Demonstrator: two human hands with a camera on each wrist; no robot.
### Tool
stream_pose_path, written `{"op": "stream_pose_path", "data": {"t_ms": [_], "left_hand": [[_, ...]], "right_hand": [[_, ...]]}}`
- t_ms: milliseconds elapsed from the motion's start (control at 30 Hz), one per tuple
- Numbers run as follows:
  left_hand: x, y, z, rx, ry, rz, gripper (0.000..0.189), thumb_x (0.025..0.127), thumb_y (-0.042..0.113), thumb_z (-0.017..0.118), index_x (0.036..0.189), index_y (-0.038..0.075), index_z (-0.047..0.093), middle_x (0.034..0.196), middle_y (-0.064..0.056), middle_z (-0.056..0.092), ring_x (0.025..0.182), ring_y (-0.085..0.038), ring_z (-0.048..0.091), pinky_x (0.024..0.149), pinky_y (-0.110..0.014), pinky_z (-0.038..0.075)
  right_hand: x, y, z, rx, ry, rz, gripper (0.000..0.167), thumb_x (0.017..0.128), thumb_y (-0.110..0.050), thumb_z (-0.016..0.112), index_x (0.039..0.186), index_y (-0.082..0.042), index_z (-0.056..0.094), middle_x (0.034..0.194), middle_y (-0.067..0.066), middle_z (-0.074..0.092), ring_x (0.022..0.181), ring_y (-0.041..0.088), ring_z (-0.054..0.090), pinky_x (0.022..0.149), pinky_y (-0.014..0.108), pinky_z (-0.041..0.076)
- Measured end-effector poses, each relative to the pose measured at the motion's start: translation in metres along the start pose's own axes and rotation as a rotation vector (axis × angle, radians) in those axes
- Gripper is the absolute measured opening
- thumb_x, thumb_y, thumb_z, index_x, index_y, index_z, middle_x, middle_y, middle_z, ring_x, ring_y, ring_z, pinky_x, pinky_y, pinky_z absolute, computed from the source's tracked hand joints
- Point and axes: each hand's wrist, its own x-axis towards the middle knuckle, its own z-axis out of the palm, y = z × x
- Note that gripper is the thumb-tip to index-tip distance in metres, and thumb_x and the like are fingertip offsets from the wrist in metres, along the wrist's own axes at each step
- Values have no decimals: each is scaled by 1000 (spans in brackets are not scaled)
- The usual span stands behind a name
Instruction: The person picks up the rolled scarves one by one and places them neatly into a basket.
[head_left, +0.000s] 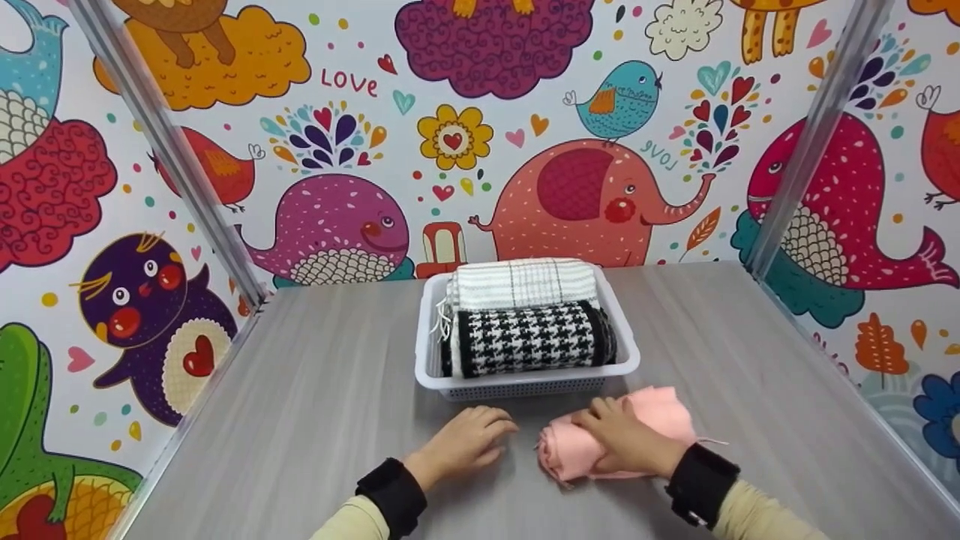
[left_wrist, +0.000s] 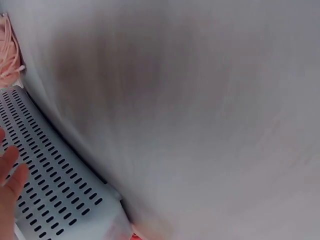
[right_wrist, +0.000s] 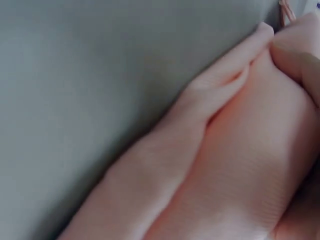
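Note:
A rolled pink scarf (head_left: 671,412) lies on the table in front of the basket, to the right. My right hand (head_left: 626,442) grips it from above, fingers over the roll; in the right wrist view the thumb (right_wrist: 297,65) presses into the pink cloth (right_wrist: 215,165). My left hand (head_left: 461,442) hovers low left of the roll with loosely bent fingers and holds nothing. Just beyond it stands the white plastic basket (head_left: 525,382), whose slotted side (left_wrist: 55,175) shows in the left wrist view. Inside are a black-and-white houndstooth scarf roll (head_left: 532,339) and a white striped one (head_left: 517,283) behind.
The grey wood-grain table (head_left: 322,405) extends to both sides of the basket. Printed cartoon panels (head_left: 450,75) stand at the back and sides, with metal posts (head_left: 172,150) at the corners. White fringe (head_left: 442,322) hangs inside the basket's left end.

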Motion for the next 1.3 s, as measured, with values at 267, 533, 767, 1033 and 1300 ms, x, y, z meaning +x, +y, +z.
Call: {"op": "stream_pose_path", "data": {"t_ms": [267, 533, 767, 1033, 1300], "left_hand": [[7, 13, -3, -146, -255, -287, 74, 83, 51, 55, 134, 0, 39, 128, -13, 50, 116, -26, 49, 98, -38, 38], [13, 17, 3, -172, -351, -399, 89, 73, 60, 60, 133, -4, 40, 131, -17, 48, 117, -30, 48, 95, -42, 41], [18, 18, 2, -252, -400, -410, 90, 67, 55, 69, 132, 0, 40, 127, -14, 50, 114, -28, 49, 94, -40, 41], [19, 22, 5, -288, -406, -420, 86, 59, 49, 79, 127, 11, 44, 113, -7, 56, 99, -20, 53, 85, -32, 46], [23, 25, 6, -310, -426, -481, 83, 53, 42, 83, 121, 10, 47, 105, -6, 58, 94, -19, 56, 81, -29, 47]], "right_hand": [[34, -41, 21, -161, 71, -110, 65, 57, -47, 75, 109, -15, 53, 94, 2, 48, 85, 17, 44, 71, 43, 41], [53, -65, 25, -170, 100, -143, 72, 61, -55, 70, 116, -11, 53, 95, 3, 51, 86, 17, 47, 70, 37, 42], [35, -25, -9, 88, -263, -7, 85, 63, -49, 75, 131, -8, 45, 121, 12, 54, 110, 31, 49, 96, 53, 35], [4, -3, -12, 247, -324, 114, 98, 52, -32, 84, 134, -5, 37, 125, 17, 47, 114, 37, 42, 94, 51, 38], [-8, -8, -3, 371, -188, 147, 87, 52, -11, 77, 131, -8, 41, 112, 9, 50, 97, 23, 51, 78, 37, 46]]}}
